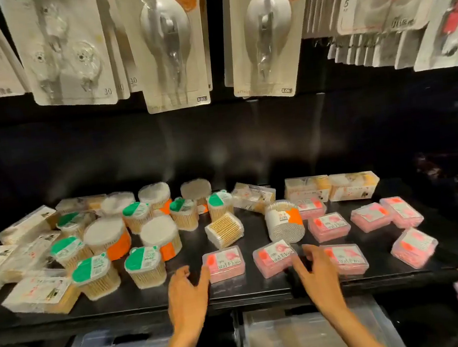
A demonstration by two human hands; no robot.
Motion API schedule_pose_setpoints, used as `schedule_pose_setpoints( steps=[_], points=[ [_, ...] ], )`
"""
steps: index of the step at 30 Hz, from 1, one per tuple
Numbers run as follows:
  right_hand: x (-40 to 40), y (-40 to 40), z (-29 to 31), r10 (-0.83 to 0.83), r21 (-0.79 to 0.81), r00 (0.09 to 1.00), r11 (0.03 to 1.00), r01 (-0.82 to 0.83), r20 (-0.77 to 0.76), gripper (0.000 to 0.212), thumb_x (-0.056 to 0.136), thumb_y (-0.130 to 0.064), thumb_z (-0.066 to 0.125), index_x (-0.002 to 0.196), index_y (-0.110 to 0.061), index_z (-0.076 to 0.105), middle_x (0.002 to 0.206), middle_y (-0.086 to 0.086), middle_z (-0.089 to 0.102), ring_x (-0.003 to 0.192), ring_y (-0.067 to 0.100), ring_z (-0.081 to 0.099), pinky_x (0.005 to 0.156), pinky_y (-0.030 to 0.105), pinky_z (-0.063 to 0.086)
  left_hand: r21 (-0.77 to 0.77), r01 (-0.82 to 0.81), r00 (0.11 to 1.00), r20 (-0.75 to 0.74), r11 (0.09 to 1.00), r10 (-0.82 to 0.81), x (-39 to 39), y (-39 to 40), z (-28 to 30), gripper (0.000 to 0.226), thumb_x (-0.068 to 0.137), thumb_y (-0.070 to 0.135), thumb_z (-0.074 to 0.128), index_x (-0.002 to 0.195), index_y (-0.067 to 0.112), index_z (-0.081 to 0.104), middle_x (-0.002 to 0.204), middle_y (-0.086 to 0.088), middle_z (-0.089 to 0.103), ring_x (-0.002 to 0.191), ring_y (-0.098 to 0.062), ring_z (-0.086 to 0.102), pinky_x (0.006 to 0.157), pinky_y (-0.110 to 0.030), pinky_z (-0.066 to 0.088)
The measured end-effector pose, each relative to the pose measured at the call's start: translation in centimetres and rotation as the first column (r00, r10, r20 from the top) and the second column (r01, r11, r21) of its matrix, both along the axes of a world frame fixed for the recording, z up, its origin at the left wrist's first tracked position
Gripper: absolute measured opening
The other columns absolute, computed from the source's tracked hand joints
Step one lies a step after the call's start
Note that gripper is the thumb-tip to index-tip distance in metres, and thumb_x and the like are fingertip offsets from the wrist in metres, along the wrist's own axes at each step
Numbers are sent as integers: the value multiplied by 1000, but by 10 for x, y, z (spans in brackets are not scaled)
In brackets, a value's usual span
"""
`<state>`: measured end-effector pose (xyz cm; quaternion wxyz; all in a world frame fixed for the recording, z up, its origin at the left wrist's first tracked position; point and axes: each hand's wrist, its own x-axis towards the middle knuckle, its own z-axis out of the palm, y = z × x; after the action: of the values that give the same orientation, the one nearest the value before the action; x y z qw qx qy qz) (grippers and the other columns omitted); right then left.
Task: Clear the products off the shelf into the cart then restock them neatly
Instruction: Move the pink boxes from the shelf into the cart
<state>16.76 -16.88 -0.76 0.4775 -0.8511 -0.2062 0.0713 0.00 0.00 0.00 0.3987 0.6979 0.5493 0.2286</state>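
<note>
A black shelf (258, 287) holds scattered products. Several pink dental floss boxes lie on its right half; the nearest two are a box (226, 263) at the front centre and a box (276, 258) just right of it. Cotton swab tubs with green lids (144, 264) and orange-labelled round tubs (107, 238) crowd the left half. My left hand (189, 295) reaches over the front edge, fingers apart, its thumb touching the left side of the centre floss box. My right hand (317, 271) is spread open beside the second box, fingertips at its right end.
Carded goods (170, 46) hang from pegs above the shelf. One swab tub (283, 222) lies on its side mid-shelf. Long clear swab boxes (40, 294) sit at the far left. Clear plastic bins (306, 333) stand below the shelf edge.
</note>
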Motion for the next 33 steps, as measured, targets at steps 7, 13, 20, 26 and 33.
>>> schedule_pose_setpoints(
  steps=[7,13,20,26,33],
  points=[
    [14,51,-34,-41,-302,999,953,39,2,72,69,-71,55,108,-11,60,107,8,62,99,28,55,80,34,43,-43,113,968,-222,993,-120,36,20,-18,87,82,67,50,138,1,40,140,-17,41,130,-31,39,107,-40,34],
    [15,58,-31,-85,-399,995,912,95,42,80,70,-71,62,121,-11,51,119,10,55,110,26,47,87,35,42,29,169,958,-241,985,-157,41,18,-26,71,79,60,62,127,9,50,128,-11,46,120,-22,42,97,-31,38],
    [9,48,-22,-77,-259,997,964,67,-29,70,65,-56,78,107,-17,39,111,6,55,107,27,53,87,39,46,74,119,992,-58,990,-115,40,12,-35,59,74,42,77,115,5,57,115,-14,58,109,-27,50,93,-38,41],
    [4,31,-18,-12,38,990,999,18,-143,78,64,-19,87,126,-5,41,112,1,47,101,16,51,82,19,38,14,70,977,199,997,-72,34,-1,-32,58,66,21,86,112,6,54,106,-7,62,103,-28,59,88,-34,46],
    [8,18,-26,-13,37,977,999,21,-214,67,58,-20,90,110,-6,51,104,4,60,92,16,60,74,22,47,-86,84,983,173,993,-68,35,3,-30,64,58,26,90,111,7,62,112,-9,65,105,-26,61,93,-43,50]
  ],
)
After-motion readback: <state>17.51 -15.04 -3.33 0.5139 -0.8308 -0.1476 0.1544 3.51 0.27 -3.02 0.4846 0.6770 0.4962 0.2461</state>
